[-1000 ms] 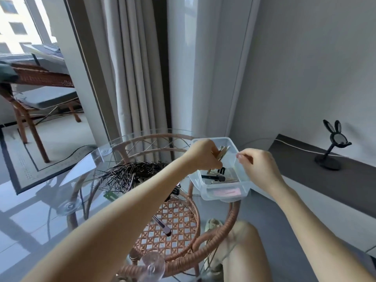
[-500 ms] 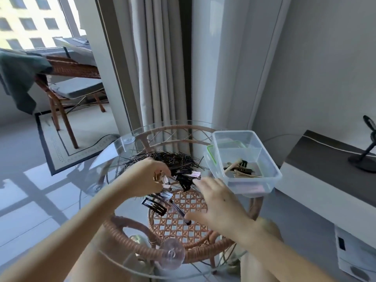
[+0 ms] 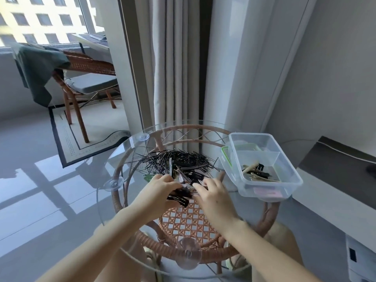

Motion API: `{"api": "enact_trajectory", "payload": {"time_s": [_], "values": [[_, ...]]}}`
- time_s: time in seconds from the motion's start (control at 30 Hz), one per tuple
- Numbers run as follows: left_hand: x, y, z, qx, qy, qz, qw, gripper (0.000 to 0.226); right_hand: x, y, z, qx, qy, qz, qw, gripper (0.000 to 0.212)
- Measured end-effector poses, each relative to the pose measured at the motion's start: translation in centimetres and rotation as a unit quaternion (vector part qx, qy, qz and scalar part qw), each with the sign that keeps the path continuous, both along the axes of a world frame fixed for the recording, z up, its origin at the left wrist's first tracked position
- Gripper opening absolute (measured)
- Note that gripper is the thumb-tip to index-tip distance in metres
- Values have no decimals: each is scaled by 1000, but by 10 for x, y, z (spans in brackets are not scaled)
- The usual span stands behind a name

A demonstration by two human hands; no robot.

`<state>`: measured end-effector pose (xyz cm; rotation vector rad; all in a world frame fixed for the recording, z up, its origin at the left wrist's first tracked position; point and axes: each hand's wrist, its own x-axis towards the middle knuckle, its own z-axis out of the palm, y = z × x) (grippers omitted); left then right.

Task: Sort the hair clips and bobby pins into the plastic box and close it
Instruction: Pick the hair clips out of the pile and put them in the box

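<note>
Glass table top on a rattan frame: we see the left hand closed around black hair clips, the right hand beside it with fingers spread over more clips; whether it grips any we cannot tell. Bobby pins lie heaped behind; the plastic box stands uncovered at right, holding several clips

single head-worn wide-angle view, forward and steeply down, close above a glass table
</note>
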<state>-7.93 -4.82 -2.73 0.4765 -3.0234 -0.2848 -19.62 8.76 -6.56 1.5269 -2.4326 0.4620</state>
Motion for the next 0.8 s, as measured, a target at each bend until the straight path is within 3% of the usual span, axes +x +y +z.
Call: {"api": "enact_trajectory", "payload": {"time_s": [0.17, 0.27, 0.43, 0.6, 0.7, 0.8], "values": [[3, 2, -14, -136, 4, -52, 989, 19, 2, 0, -8, 8, 39, 16, 999, 28], [4, 0, -21, -198, -4, -97, 975, 26, 0, 7, 0, 14, 66, 24, 997, 30], [-2, -7, -13, -240, -10, -128, 962, 27, -2, 28, 45, -13, 17, 61, 998, 23], [-2, -9, -8, -198, 24, -121, 972, 28, -7, 52, 100, -116, -193, 10, 974, 24], [1, -9, 6, -106, 73, -72, 989, 17, -28, 75, 121, -170, -202, -43, 964, 19], [1, -6, 27, -31, 122, -39, 991, 4, -68, 95, 123, -153, -195, -128, 960, 17]]}}
